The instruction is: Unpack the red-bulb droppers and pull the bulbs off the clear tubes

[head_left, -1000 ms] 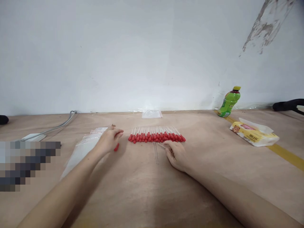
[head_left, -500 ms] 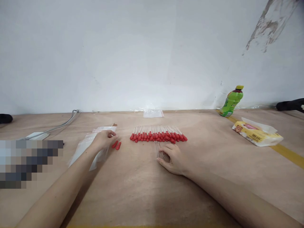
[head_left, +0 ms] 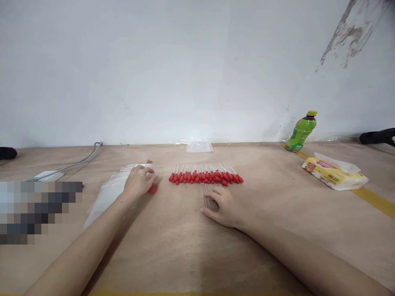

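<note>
A row of several clear droppers with red rubber bulbs (head_left: 206, 176) lies across the middle of the wooden table (head_left: 185, 246). My left hand (head_left: 139, 181) rests, fingers curled, over loose red bulbs (head_left: 152, 189) at the edge of a stack of clear plastic bags (head_left: 108, 193). My right hand (head_left: 221, 205) lies just in front of the row, fingers curled around a few bare glass tubes (head_left: 204, 190) on the table.
A green drink bottle (head_left: 300, 131) stands against the wall at the right, with a yellow tissue pack (head_left: 335, 176) near it on a yellow tape line (head_left: 376, 203). A small clear bag (head_left: 199, 147) lies by the wall. A grey cable (head_left: 77, 162) and white adapter are at left.
My left hand drew back to the bags, then moved right again over the loose red bulbs. My right hand pulled back from the row and closed around the glass tubes.
</note>
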The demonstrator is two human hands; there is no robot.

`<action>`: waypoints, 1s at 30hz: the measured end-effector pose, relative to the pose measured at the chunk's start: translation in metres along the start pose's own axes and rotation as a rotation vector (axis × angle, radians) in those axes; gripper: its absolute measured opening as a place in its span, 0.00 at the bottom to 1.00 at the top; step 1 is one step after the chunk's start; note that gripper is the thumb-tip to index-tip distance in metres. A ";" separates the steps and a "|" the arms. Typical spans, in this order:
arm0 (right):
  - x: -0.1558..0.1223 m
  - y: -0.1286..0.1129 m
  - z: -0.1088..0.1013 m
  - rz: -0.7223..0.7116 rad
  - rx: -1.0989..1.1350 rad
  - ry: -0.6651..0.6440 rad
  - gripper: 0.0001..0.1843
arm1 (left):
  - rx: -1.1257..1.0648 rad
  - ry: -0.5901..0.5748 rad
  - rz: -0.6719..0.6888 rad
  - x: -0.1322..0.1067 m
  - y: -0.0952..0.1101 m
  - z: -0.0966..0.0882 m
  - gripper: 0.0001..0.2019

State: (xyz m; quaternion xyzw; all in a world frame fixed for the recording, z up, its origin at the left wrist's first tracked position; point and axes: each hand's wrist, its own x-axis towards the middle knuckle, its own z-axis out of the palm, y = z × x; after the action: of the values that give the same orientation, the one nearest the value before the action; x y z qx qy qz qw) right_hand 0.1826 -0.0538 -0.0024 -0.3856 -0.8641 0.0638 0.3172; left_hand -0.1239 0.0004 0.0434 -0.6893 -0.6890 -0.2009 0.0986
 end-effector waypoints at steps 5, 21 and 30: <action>0.000 0.005 -0.005 -0.003 0.071 -0.075 0.30 | -0.231 0.160 0.361 -0.021 0.050 0.004 0.12; 0.007 0.009 -0.006 0.000 0.154 -0.105 0.28 | -0.172 -0.011 0.163 0.003 0.124 0.034 0.16; 0.005 0.010 -0.007 0.014 0.277 -0.096 0.33 | -0.202 0.104 0.119 0.002 0.124 0.034 0.13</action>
State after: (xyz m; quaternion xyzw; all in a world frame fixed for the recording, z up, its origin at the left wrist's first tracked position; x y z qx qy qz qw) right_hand 0.1907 -0.0442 0.0025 -0.3405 -0.8585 0.2031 0.3252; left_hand 0.0037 0.0122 0.0313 -0.7239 -0.6173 -0.2984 0.0761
